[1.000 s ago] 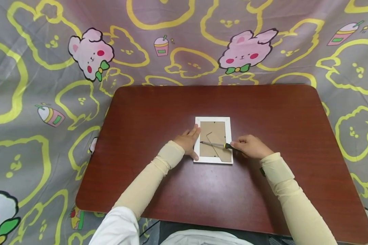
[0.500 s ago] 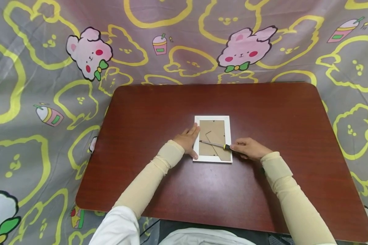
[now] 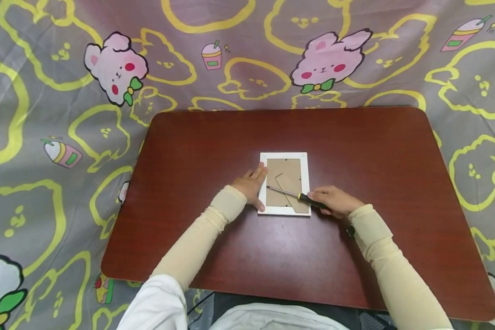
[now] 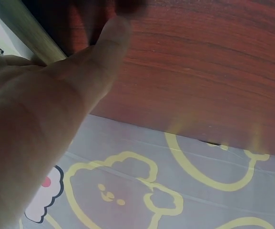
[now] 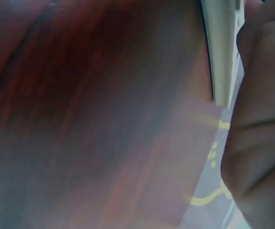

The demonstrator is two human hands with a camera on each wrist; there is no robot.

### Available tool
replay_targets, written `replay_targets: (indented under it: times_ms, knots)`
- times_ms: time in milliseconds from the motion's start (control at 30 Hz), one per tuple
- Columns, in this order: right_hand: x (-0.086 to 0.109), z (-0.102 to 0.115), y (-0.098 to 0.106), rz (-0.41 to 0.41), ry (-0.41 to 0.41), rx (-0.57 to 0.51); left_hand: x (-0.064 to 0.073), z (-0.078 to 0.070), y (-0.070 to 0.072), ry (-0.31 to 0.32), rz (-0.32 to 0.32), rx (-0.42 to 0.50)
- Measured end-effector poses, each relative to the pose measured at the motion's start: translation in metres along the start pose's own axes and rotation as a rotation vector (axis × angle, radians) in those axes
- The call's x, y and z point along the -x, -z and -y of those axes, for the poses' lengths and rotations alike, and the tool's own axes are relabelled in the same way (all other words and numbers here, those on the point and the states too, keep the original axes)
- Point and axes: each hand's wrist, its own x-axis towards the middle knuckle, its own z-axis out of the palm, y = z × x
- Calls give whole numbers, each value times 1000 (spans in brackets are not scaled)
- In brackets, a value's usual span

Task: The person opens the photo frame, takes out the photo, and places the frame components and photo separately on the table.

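Observation:
A white picture frame (image 3: 283, 211) lies back side up on the table, its brown backing board (image 3: 277, 166) and slanted stand leg (image 3: 290, 183) facing up. My left hand (image 3: 250, 187) rests along the frame's left side, fingers extended and thumb spread toward the near corner. In my right hand (image 3: 334, 200) is a screwdriver (image 3: 305, 198) with a black and yellow handle. Its shaft slants across the backing, with the tip at the frame's left inner edge. The left wrist view shows the hand (image 4: 46, 100) beside the frame's edge; the right wrist view hides the screwdriver.
The frame sits near the middle of a reddish-brown table (image 3: 198, 151) with rounded corners. A grey curtain (image 3: 239, 41) printed with cartoon animals hangs behind and at both sides. The person's clothed lap shows at the near edge.
The screwdriver's handle has swung slightly toward the near side, and more of it shows below the right fingers. The left hand keeps its place on the frame.

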Motion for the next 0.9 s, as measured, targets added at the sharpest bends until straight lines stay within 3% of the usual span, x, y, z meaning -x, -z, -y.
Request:
replay_targets:
  times_ms: [233, 567, 900]
  knots:
    - [2, 13, -2, -68, 96, 236, 3, 0, 2, -9, 7, 22]
    - [7, 53, -5, -47, 230, 353, 3, -1, 2, 3, 5, 11]
    - [11, 94, -19, -99, 277, 602, 2, -2, 2, -7, -8, 1]
